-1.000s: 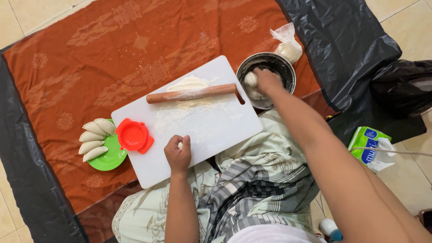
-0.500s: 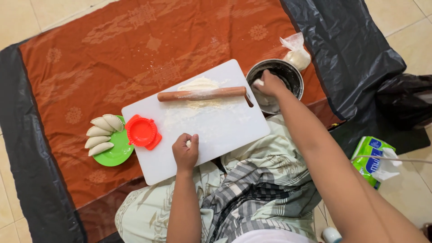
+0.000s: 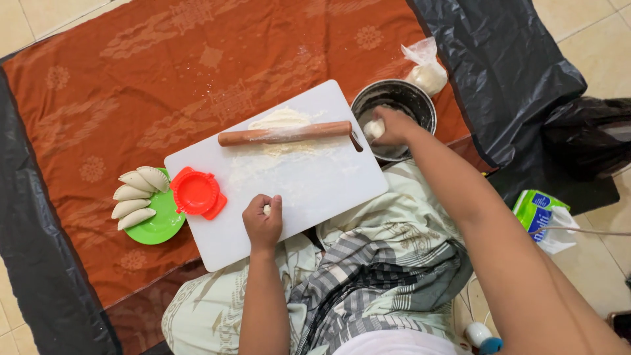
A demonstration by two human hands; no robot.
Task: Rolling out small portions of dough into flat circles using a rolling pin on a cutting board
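View: looking straight down at a person sitting on the floor, working over a white cutting board (image 3: pixel 296 190) that is lying on a rust-orange patterned cloth (image 3: pixel 131 85).
Left hand: the left hand (image 3: pixel 263 220) is resting on the near edge of the board, fingers curled together and pinching a small pale bit of dough.
Right hand: the right hand (image 3: pixel 389 126) is reaching into a metal bowl (image 3: pixel 394 105) at the far right of the board, fingers closing around a pale dough lump (image 3: pixel 373 129) just inside the near rim.
On the board: a wooden rolling pin (image 3: pixel 286 134) is lying across the far part, over a floury flattened dough sheet (image 3: pixel 281 119).
Left of the board: a red hinged dumpling press (image 3: pixel 196 193) is sitting open, touching a green plate (image 3: pixel 161 227) that is holding four folded pastries (image 3: pixel 135 196).
Doing it well: lifting the lump cleanly probably means pinching gently, so that it is not tearing or sticking to the bowl wall.
Hard to make out: the bowl's remaining contents are sitting in shadow; the bit in the left hand is mostly covered by the fingers; a clear bag (image 3: pixel 426 69) beyond the bowl is holding something pale, possibly flour.
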